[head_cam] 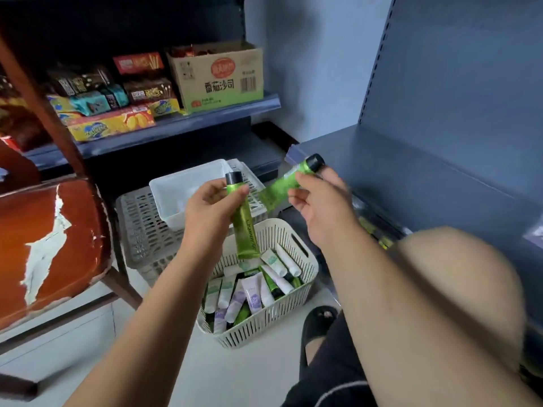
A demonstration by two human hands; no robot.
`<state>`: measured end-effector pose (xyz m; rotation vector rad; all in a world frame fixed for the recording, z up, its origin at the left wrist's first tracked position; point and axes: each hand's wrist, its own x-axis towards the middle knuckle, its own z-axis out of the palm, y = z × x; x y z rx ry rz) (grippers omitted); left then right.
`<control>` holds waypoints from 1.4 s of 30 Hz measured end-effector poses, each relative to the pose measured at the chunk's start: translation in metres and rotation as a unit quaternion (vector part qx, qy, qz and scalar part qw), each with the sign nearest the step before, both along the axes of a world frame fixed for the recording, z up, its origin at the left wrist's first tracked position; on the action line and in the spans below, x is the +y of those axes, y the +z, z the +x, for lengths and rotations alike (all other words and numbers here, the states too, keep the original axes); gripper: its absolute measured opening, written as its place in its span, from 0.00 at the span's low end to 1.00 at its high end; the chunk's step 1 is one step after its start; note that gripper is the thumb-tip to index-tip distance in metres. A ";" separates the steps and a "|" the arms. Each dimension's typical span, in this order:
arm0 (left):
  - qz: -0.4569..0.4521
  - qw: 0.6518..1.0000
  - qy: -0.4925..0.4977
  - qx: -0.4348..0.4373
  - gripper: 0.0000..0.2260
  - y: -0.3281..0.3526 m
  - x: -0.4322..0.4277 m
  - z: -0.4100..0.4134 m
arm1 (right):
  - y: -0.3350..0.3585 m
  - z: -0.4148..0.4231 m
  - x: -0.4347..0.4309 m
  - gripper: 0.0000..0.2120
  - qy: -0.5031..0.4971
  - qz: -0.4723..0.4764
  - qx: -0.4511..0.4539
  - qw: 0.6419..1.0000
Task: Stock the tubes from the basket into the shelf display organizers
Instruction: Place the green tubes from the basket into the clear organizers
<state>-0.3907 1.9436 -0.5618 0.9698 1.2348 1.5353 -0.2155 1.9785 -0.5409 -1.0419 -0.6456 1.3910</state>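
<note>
A cream slotted basket (305, 268) stands on the floor, holding several white, lilac and green tubes (252, 292). Above it, my left hand (211, 210) grips a green tube with a black cap (245, 227) near its top, cap up. My right hand (320, 207) holds a second green tube (282, 186) near its black cap, tilted with the cap toward the dark blue shelf (411, 168) on the right. No display organizers show on that shelf's visible part.
A white tray (176, 186) sits on an upturned grey crate (138, 230) behind the basket. A worn brown chair (50, 245) is at left. Snack boxes and a carton (220, 74) fill the far shelf. My knee (458, 289) and sandalled foot (320, 321) are at right.
</note>
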 end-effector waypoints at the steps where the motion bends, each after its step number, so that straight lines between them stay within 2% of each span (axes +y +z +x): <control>1: 0.001 1.000 -0.025 0.004 0.07 0.008 0.001 0.013 | 0.008 0.010 -0.006 0.11 0.002 0.015 0.016 1.000; 5: 0.020 0.993 -0.113 0.011 0.07 0.041 -0.002 0.067 | 0.031 0.055 -0.036 0.11 -0.013 0.028 0.059 0.998; 9: 0.056 0.988 -0.141 0.015 0.07 0.078 -0.012 0.117 | 0.046 0.096 -0.068 0.02 -0.077 0.072 -0.031 0.994; 13: 0.103 0.982 -0.154 0.030 0.08 0.118 -0.026 0.164 | 0.075 0.143 -0.107 0.20 -0.149 0.145 -0.098 0.973; 16: 0.135 0.975 -0.172 0.032 0.12 0.151 -0.040 0.205 | 0.104 0.183 -0.138 0.22 -0.219 0.181 -0.160 0.945; 20: 0.174 0.959 -0.217 0.048 0.15 0.182 -0.059 0.268 | 0.125 0.243 -0.172 0.27 -0.297 0.169 -0.217 0.914; 24: 0.190 0.939 -0.284 0.047 0.13 0.190 -0.079 0.340 | 0.124 0.302 -0.206 0.34 -0.338 0.153 -0.209 0.905; 26: 0.170 0.933 -0.317 0.025 0.14 0.186 -0.088 0.378 | 0.118 0.329 -0.226 0.38 -0.353 0.134 -0.191 0.906; 27: 0.147 0.933 -0.328 0.001 0.15 0.183 -0.092 0.396 | 0.113 0.343 -0.236 0.34 -0.360 0.127 -0.191 0.904; 29: 0.082 0.935 -0.338 -0.075 0.19 0.175 -0.102 0.433 | 0.104 0.371 -0.259 0.20 -0.376 0.121 -0.200 0.897; 30: 0.047 0.931 -0.340 -0.124 0.20 0.172 -0.108 0.450 | 0.099 0.384 -0.270 0.16 -0.388 0.116 -0.203 0.891; 33: -0.039 0.900 -0.340 -0.271 0.21 0.161 -0.128 0.495 | 0.082 0.418 -0.302 0.14 -0.441 0.092 -0.195 0.871; 35: -0.075 0.881 -0.338 -0.322 0.20 0.152 -0.146 0.521 | 0.072 0.432 -0.318 0.11 -0.457 0.081 -0.195 0.864; 39: -0.091 0.869 -0.362 -0.326 0.21 0.136 -0.178 0.566 | 0.058 0.448 -0.333 0.15 -0.458 0.082 -0.138 0.874; 42: -0.061 0.865 -0.430 -0.251 0.21 0.130 -0.196 0.587 | 0.059 0.464 -0.339 0.17 -0.460 0.084 -0.052 0.882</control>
